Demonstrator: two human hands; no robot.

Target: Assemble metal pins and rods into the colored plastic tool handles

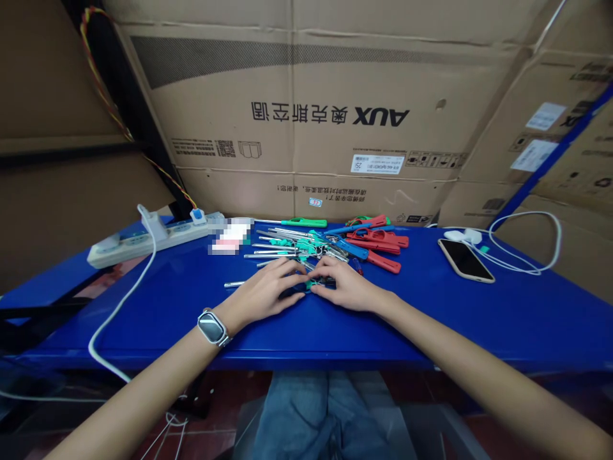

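Centre of the frame: the left hand [268,291] and right hand [345,285] are meeting over a small green-handled tool [313,283] on the blue table [479,319], fingertips pinching it between them. Just above, a pile of tools [330,246] is lying spread out.

hands: 2, left hand [268,291] and right hand [345,285]
watch [212,327]: 1, on left wrist
phone [465,259]: 1
power strip [153,237]: 1
green-handled screwdriver [301,222] at back: 1
red-handled tools [378,241]: about 4, overlapping
tool pile [306,249] of small screwdrivers: too tangled to count
cardboard boxes [316,115]: at least 3
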